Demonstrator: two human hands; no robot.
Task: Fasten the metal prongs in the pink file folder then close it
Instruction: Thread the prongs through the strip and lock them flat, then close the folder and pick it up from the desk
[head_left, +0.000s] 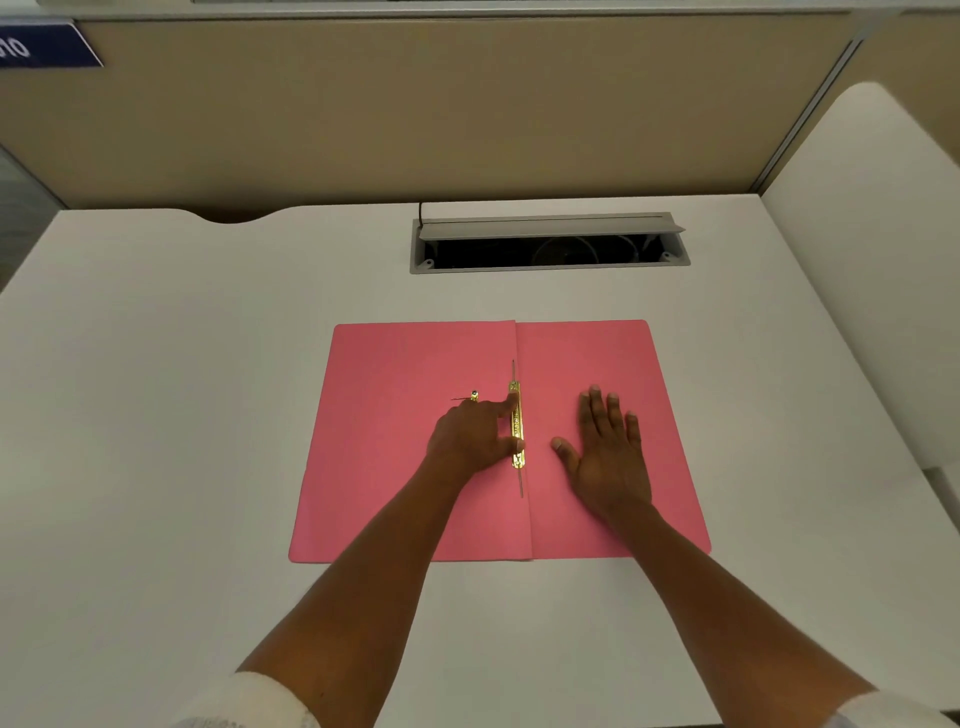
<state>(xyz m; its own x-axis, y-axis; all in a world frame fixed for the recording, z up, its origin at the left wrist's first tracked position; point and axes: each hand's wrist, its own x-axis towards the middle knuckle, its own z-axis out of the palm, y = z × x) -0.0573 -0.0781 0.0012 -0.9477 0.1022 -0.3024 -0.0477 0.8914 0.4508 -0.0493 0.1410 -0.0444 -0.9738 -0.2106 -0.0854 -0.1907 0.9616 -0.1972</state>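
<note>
A blue sign (47, 47) sits on the beige partition (415, 114) at the far left corner. The white table (156, 364) carries a pink file folder (405, 467), lying open and flat at the middle of the table, both leaves spread, the spine running away from the viewer.

On the left leaf, a small gold slider piece (474, 396) lies loose just beyond the left hand (470, 439). That hand rests on the left leaf beside the spine; its fingers (511, 402) are spread apart, the forefinger tip on the upper part and the thumb tip on the lower part of the gold fastener bar (517, 423). They press on the bar rather than close around it.

The bar lies along the spine fold. Thin metal prongs (520, 483) extend flat from both of its ends, in line with the fold.

The right hand (605, 452) lies palm down on the right leaf, fingers extended and slightly apart, holding nothing.

Behind the folder, a grey cable hatch (550, 244) is set in the table, lid raised.
</note>
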